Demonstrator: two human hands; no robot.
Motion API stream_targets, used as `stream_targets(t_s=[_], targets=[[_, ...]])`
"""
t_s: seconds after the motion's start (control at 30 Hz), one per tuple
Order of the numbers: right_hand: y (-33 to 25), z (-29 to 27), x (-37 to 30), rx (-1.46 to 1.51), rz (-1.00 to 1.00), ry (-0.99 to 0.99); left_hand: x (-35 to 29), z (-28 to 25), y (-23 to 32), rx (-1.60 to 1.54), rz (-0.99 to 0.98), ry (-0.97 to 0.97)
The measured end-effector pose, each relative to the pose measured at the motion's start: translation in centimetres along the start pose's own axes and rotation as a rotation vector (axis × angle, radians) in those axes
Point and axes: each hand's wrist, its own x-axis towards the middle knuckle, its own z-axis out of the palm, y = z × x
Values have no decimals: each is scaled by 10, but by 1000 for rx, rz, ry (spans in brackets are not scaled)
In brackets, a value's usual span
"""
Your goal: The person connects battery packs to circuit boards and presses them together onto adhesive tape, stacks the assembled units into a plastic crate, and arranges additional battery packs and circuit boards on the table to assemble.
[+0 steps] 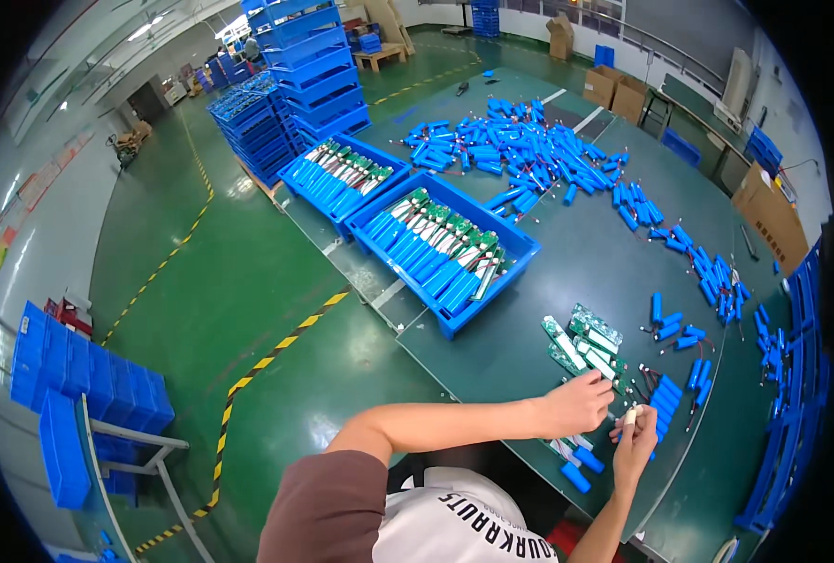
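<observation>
My left hand (581, 402) is closed, its fingertips pinched at the near edge of a pile of green circuit boards (593, 340) with white strips. Close by on the right, my right hand (635, 439) is closed too, with a pale cover on one fingertip. Whatever the fingers pinch is too small to make out. Just beyond the right hand lies a row of blue cylindrical battery packs (665, 402) with thin wires. Below my hands, a few more blue battery packs (574, 477) rest near the table's edge, partly joined to boards that my left hand partly hides.
Left of the boards stands a blue bin (492, 314) filled with battery packs and boards; a second blue bin (290, 178) adjoins it. A large heap of loose blue batteries (539, 141) covers the far table. Stacked blue crates (318, 75) rise from the floor behind the bins.
</observation>
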Motion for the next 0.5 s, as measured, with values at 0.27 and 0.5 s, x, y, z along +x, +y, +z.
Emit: stream_targets(t_s=[0.27, 0.5], targets=[[-22, 4, -19, -369, -258, -44, 2, -5, 17, -929, -656, -60], [-38, 5, -25, -251, -50, -139, -6, 1, 40, -922, -589, 101]])
